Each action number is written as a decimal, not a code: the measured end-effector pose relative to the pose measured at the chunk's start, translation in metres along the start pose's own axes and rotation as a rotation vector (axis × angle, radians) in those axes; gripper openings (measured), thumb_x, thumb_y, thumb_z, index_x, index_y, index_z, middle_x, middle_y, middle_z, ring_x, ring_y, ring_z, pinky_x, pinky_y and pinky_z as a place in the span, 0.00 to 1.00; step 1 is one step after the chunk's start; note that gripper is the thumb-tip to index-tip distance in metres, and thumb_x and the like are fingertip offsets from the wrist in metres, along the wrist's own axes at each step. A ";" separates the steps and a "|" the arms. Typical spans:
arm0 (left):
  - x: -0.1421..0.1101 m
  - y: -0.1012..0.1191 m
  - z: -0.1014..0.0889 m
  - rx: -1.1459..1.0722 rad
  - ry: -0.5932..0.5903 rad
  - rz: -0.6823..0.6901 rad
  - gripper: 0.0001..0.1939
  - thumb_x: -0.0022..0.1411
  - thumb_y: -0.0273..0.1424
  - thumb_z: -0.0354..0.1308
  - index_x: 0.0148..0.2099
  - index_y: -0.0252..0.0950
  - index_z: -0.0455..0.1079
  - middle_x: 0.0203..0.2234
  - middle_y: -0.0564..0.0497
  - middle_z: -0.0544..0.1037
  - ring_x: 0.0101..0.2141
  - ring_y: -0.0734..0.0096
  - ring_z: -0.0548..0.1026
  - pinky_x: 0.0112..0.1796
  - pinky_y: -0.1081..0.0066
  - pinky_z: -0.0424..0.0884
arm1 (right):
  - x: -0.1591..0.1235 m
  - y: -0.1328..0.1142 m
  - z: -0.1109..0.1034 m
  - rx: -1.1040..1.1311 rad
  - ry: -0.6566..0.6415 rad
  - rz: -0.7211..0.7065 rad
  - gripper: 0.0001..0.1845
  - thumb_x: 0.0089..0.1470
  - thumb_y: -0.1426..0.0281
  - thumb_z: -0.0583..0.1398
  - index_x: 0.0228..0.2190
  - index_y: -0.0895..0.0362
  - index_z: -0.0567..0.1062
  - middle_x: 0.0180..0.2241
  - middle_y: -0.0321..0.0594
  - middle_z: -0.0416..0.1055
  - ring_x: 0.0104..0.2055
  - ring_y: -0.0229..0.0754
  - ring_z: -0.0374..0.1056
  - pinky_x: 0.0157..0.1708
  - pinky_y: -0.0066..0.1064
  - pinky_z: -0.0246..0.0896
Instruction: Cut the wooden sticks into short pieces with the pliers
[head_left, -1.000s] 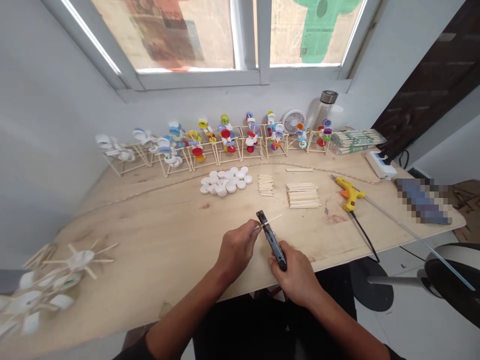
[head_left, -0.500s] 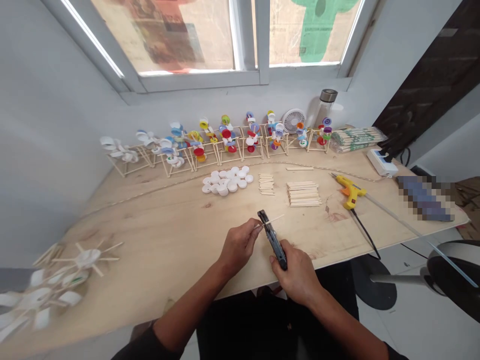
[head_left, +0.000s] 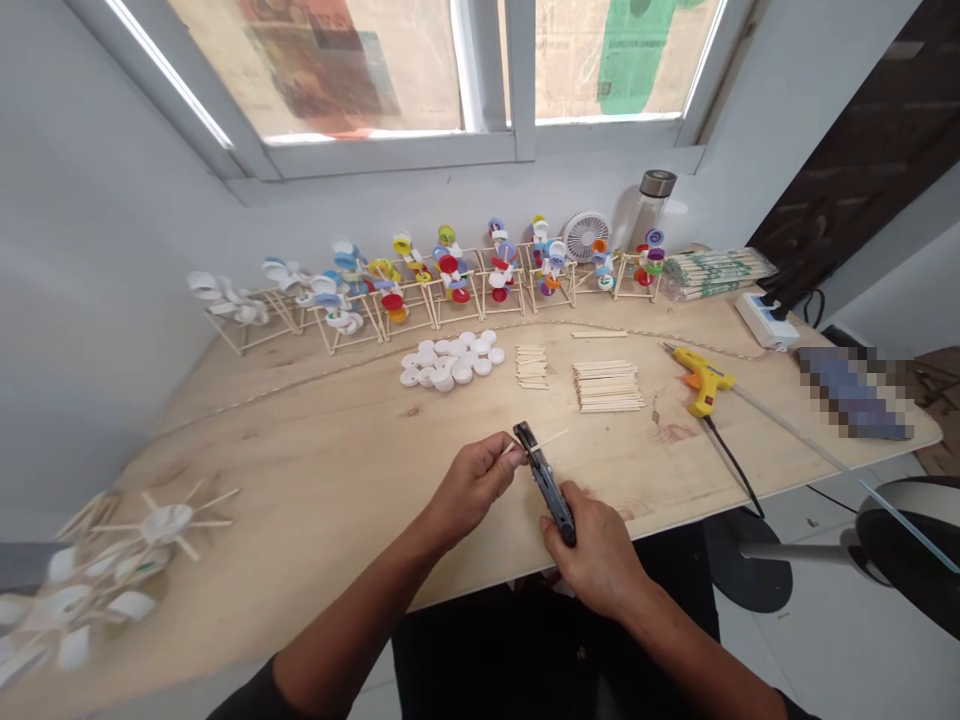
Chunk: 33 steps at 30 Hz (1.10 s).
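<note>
Wooden stick (head_left: 553, 438), pinched between fingertips (head_left: 517, 457) of the left hand (head_left: 469, 488), crosses pliers (head_left: 551, 490) the right hand (head_left: 602, 555) grips.

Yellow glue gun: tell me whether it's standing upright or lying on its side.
On its side: the glue gun lies on the table, its broad side facing up.

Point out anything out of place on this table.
The long rod extending from the glue gun looks odd, jutting past the edge of the table. One or two sticks also lie apart from the nearby pile. Nothing looks spilled.
</note>
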<state>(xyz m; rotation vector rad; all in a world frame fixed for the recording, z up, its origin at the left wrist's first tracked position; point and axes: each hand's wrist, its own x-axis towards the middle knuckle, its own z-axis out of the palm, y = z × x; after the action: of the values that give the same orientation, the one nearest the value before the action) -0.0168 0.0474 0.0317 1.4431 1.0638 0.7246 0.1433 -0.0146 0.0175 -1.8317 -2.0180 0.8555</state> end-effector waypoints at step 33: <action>-0.004 -0.029 0.006 1.205 0.359 0.586 0.10 0.62 0.27 0.43 0.39 0.34 0.66 0.19 0.52 0.70 0.20 0.75 0.66 0.22 0.74 0.56 | -0.001 -0.001 -0.004 0.063 -0.008 0.017 0.06 0.51 0.68 0.54 0.32 0.57 0.66 0.26 0.37 0.70 0.29 0.40 0.65 0.28 0.27 0.47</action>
<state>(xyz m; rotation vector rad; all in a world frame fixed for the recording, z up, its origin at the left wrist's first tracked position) -0.0188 0.0398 0.0029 2.8122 1.4645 0.7881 0.1453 -0.0142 0.0213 -1.8169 -1.9598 0.9227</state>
